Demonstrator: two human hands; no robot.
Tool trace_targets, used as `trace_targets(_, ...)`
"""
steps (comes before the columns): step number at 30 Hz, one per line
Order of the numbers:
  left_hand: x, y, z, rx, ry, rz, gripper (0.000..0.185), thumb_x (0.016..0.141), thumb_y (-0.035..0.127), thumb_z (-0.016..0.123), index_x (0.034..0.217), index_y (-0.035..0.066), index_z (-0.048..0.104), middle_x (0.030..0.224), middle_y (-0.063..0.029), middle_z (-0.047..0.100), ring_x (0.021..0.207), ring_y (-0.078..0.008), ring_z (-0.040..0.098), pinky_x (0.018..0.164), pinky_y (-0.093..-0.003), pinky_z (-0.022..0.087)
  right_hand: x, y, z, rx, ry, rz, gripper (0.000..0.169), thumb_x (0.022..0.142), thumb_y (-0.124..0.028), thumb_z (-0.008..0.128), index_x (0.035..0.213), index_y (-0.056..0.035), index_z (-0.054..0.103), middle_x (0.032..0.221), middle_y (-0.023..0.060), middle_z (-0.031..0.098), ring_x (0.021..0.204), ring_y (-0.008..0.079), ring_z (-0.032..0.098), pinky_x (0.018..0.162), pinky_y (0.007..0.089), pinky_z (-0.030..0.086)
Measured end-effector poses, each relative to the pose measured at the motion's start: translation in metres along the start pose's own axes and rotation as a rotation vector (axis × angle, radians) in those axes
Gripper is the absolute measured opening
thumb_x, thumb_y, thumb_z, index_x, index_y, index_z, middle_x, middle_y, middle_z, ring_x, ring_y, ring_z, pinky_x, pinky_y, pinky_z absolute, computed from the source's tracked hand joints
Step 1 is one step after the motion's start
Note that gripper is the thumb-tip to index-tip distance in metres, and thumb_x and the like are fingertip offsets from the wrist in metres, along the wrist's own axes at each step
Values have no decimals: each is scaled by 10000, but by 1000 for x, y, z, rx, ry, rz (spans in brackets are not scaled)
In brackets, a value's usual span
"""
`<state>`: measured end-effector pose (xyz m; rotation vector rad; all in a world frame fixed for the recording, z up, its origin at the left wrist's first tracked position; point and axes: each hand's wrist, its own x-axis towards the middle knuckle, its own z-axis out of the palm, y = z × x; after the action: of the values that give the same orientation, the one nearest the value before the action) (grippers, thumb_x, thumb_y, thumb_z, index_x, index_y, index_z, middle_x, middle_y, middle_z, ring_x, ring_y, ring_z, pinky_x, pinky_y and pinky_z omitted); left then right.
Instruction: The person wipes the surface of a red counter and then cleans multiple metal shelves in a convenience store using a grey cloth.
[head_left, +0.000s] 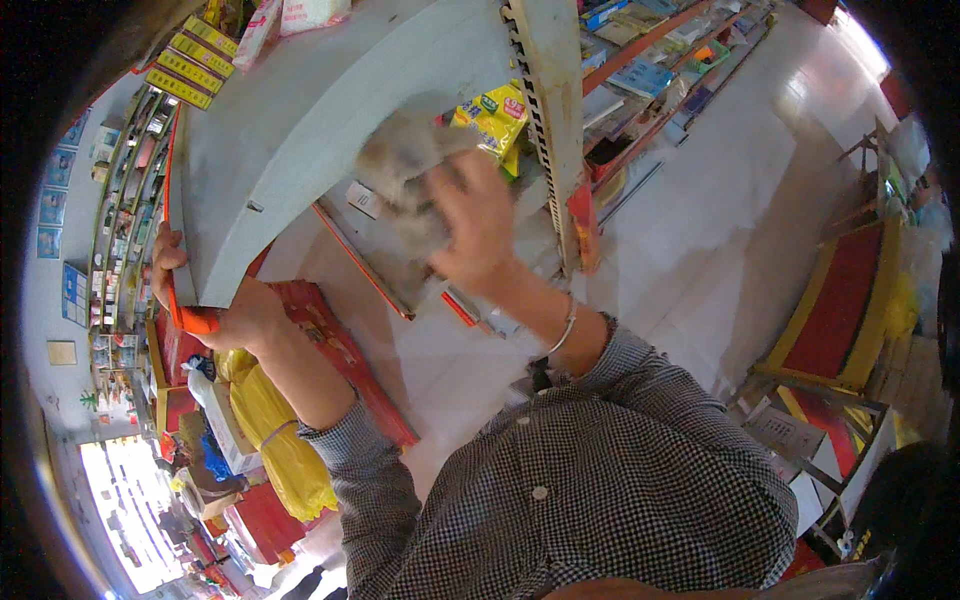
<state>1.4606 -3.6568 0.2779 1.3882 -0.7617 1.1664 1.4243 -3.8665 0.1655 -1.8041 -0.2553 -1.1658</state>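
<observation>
My left hand (232, 311) grips the orange-edged end of a grey metal shelf panel (337, 97), fingers on its far side and palm beneath. My right hand (472, 217), with a bracelet at the wrist, is under the panel's curved edge, blurred by motion. It is at a greyish-beige cloth (405, 161), also blurred; the fingers seem closed on it. A yellow printed packet (495, 116) lies just beyond this hand, near a slotted metal upright (551, 135). A small white tag (363, 199) bearing a number sits left of the cloth.
Shelves of packaged goods (645, 67) run at the upper right. Yellow boxes (191, 64) stand on the panel's far left. Below my left arm are a yellow bundle (281, 442) and a red board (345, 352). A red and yellow bench (832, 300) stands at the right.
</observation>
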Motion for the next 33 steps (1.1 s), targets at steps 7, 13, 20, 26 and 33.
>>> trace_targets(7, -2, -4, 10, -57, 44, -6, 297, 909, 304, 357, 980, 58, 509, 1156, -130, 555, 1220, -302, 463, 1069, -478, 318, -4, 12, 12, -101, 172, 77, 558, 566, -80, 695, 1110, -19, 584, 1048, 213, 499, 984, 411, 485, 827, 514, 419)
trace_targets(13, -2, 4, 7, 22, 38, 1, 293, 908, 307, 352, 965, 61, 502, 1120, -113, 556, 1204, -295, 469, 1062, -479, 325, -8, -40, 16, 148, -133, 66, 606, 578, -92, 704, 1161, -26, 552, 1111, 258, 477, 1067, 433, 473, 911, 477, 419)
trace_targets(20, -1, -5, 12, -63, 77, 23, 292, 889, 297, 352, 975, 63, 506, 1123, -133, 549, 1185, -319, 471, 1056, -494, 325, -6, 34, 16, -356, 128, 134, 709, 586, -66, 715, 1249, 28, 483, 1226, 318, 440, 1160, 503, 425, 972, 522, 380)
trace_targets(26, -2, -11, 9, -1, 67, 76, 323, 891, 324, 353, 982, 55, 507, 1116, -153, 549, 1152, -320, 489, 1028, -491, 356, -4, -68, 21, 244, -112, 15, 607, 541, -123, 772, 1101, -30, 557, 1016, 196, 499, 939, 396, 519, 778, 491, 437)
trace_targets(33, 1, -5, 2, 97, 11, 109, 467, 895, 493, 410, 1008, 44, 469, 1107, -159, 528, 1096, -285, 501, 991, -456, 378, 37, 20, -33, -158, -29, -239, 432, 621, -191, 803, 1020, -90, 671, 1165, 159, 503, 1078, 322, 475, 897, 431, 411)
